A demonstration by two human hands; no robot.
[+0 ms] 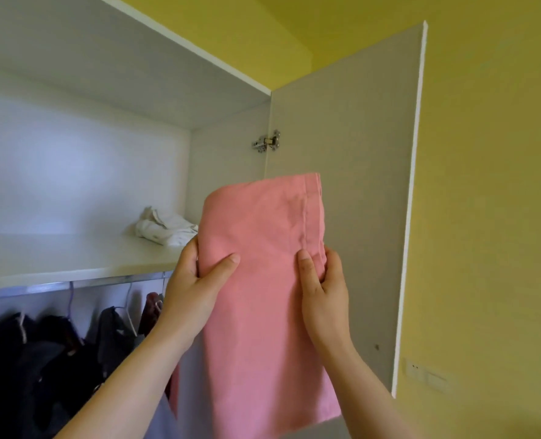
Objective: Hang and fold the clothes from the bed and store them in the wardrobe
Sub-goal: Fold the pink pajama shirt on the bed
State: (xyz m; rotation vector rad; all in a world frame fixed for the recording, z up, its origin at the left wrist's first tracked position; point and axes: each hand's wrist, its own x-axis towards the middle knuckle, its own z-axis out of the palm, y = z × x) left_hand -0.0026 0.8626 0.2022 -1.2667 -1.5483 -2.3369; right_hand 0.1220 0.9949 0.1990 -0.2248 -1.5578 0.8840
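Holding the folded pink garment [256,280] up before the wardrobe's upper shelf [73,258], the left hand [193,289] and right hand [323,299] each pinch a side edge. Its long axis runs upright, seamed end up. Best tip it flat and slide it in just right of the white garment [164,228], supporting underneath so the fold keeps.

2 bare forearms [130,375], left grip [193,293] and right grip [326,293] with short nails.

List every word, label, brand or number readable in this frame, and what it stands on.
No text can be read anywhere in this frame.
pink garment: no print or label shows.
wall switch plates: small dark marks, too blurred to read.
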